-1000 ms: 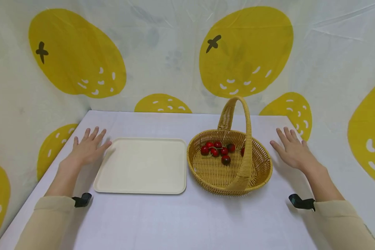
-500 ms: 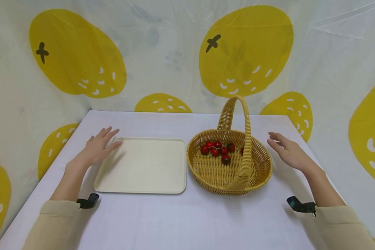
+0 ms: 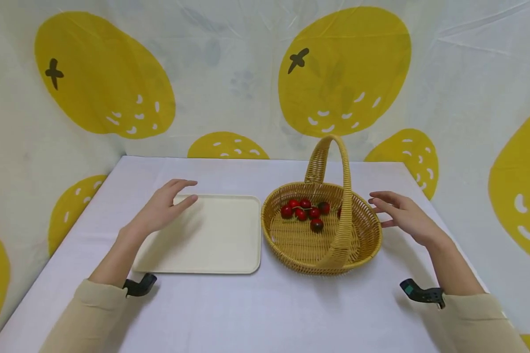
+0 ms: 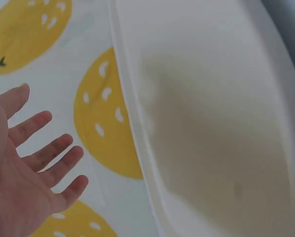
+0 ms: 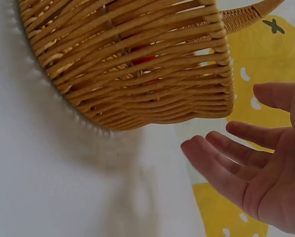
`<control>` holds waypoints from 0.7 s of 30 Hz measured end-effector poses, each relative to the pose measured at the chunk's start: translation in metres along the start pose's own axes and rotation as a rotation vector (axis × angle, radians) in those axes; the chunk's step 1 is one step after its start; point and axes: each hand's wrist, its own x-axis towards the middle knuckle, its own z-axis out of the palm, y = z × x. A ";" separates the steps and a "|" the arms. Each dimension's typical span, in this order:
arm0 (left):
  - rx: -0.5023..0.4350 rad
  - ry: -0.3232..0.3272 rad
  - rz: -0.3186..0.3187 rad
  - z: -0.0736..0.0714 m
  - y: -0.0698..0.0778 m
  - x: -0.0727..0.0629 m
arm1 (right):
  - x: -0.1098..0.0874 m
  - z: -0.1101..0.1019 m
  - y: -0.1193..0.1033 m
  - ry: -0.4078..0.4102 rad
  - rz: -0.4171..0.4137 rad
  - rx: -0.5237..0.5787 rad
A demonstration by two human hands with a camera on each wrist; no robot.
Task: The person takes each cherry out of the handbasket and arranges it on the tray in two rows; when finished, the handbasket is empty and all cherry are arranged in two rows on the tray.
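Note:
Above the left part of a cream tray (image 3: 221, 235) hovers my left hand (image 3: 161, 208), its fingers relaxed and holding nothing. To the tray's right stands a yellow wicker basket (image 3: 287, 250) with a tall arched handle. Several dark red cherries (image 3: 314, 213) lie inside it toward the back, one partly hidden behind the handle. My right hand (image 3: 404, 215) is beside the basket's right rim, thumb and fingers spread loosely. In the right wrist view a small gap shows between these fingers (image 5: 221, 173) and the basket wall. The left wrist view shows my left palm with nothing in it.
A white cloth covers the table (image 3: 229, 314). A pale curtain (image 3: 238, 73) printed with large yellow fruit hangs behind and at the sides. Each wrist carries a small black camera mount, the left mount (image 3: 140, 285) near the tray's front edge.
My left hand has moved right from beside the tray to above it. My right hand has shifted slightly left to the basket's rim, its fingers turning inward. Basket, cherries and tray stay put.

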 end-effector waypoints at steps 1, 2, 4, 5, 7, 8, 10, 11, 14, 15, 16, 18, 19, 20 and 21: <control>-0.008 0.007 0.007 0.002 0.004 0.001 | 0.000 0.000 -0.001 -0.004 0.005 0.023; -0.017 0.013 0.009 0.005 0.008 0.002 | -0.001 0.000 -0.001 -0.008 0.006 0.039; -0.040 0.031 0.019 0.010 0.017 0.003 | -0.001 -0.001 0.000 -0.014 0.014 0.070; -0.056 0.040 0.022 0.012 0.021 0.005 | 0.000 -0.001 0.000 -0.017 0.019 0.082; -0.094 0.052 0.029 0.017 0.031 0.008 | 0.000 -0.002 0.001 -0.026 0.024 0.106; -0.116 0.055 0.034 0.019 0.035 0.009 | 0.000 -0.002 0.002 -0.034 0.028 0.119; -0.161 0.048 0.043 0.024 0.045 0.012 | 0.000 -0.002 0.003 -0.050 0.038 0.148; -0.180 0.042 0.048 0.026 0.050 0.013 | 0.001 -0.002 0.004 -0.057 0.045 0.165; -0.230 0.020 0.069 0.032 0.065 0.015 | 0.000 -0.002 0.005 -0.079 0.049 0.202; -0.244 0.012 0.077 0.034 0.070 0.016 | 0.000 -0.002 0.005 -0.085 0.048 0.205; -0.256 0.002 0.084 0.036 0.075 0.017 | 0.000 -0.002 0.005 -0.089 0.049 0.207; -0.278 -0.018 0.101 0.041 0.084 0.020 | 0.001 -0.001 0.005 -0.098 0.046 0.204; -0.286 -0.028 0.110 0.044 0.088 0.022 | 0.001 -0.001 0.005 -0.102 0.044 0.199; -0.295 -0.037 0.120 0.046 0.092 0.025 | 0.001 -0.001 0.005 -0.104 0.043 0.196; -0.299 -0.045 0.131 0.048 0.095 0.028 | 0.002 0.000 0.005 -0.106 0.043 0.195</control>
